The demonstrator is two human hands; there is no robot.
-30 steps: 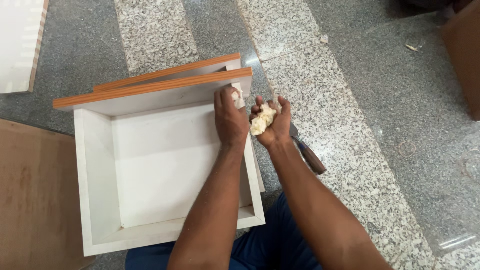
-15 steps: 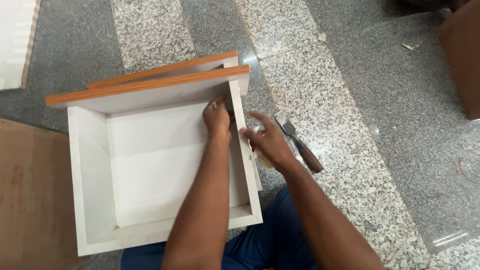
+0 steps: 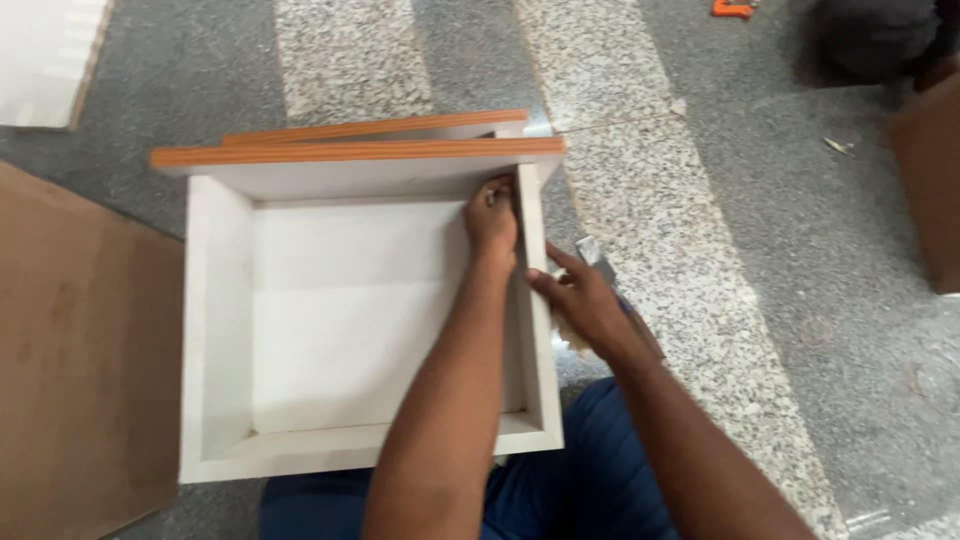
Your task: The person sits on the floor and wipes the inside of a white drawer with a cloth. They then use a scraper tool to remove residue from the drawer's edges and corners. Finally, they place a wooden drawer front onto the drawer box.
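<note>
A white drawer box point(image 3: 220, 330) with an orange-edged front panel point(image 3: 350, 153) lies open side up on the granite floor. My left hand point(image 3: 491, 217) reaches inside it, fingertips curled and pressed into the far right corner. My right hand point(image 3: 580, 300) rests against the outside of the drawer's right wall point(image 3: 535, 370), with a pale lump of filler point(image 3: 572, 340) tucked under its palm. A flat metal-bladed tool point(image 3: 598, 252) lies on the floor just beyond that hand, mostly hidden by it.
A large brown board point(image 3: 80, 350) lies left of the drawer and a white board point(image 3: 40, 60) sits at the far left. Another brown panel point(image 3: 930, 180) stands at the right edge. A person in dark clothing point(image 3: 880, 40) sits far right.
My left hand slid from the drawer's right wall into the far right corner. My right hand dropped with the lump to the outside of that wall. The view shifted slightly.
</note>
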